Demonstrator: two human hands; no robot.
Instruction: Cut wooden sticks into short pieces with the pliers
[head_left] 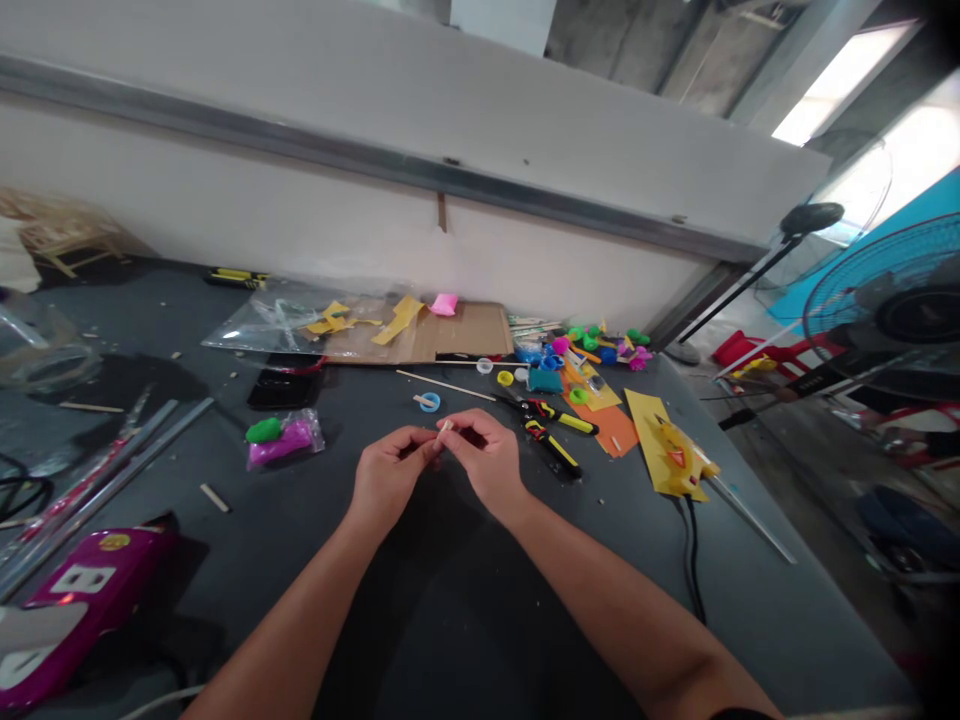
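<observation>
The fingertips (433, 443) of both hands are curled in and pinched together around a short, pale wooden stick (447, 426), whose end pokes up between them. The fingers are closed on it, though exactly which fingers bear on the smooth wood is hidden. The left hand (390, 472) and right hand (484, 460) nearly meet, knuckles raised, above a dark grey work table (450, 610).

Just beyond the fingers lie a glossy blue plastic ring (429, 402) and a long, thin wooden stick (446, 385). To the right are two utility knives (551, 447) with black-and-yellow handles, resting near a sheet of orange card (611, 428) and a folded sheet of yellow card (666, 445). Farther off, bright plastic caps (592, 350) are heaped beside a flat piece of corrugated cardboard (465, 333), which carries a block of pink modelling clay (444, 304). To the left, green and magenta clay sits in a clear plastic bag (286, 440), and a loose wooden offcut (214, 497) lies on the table.
</observation>
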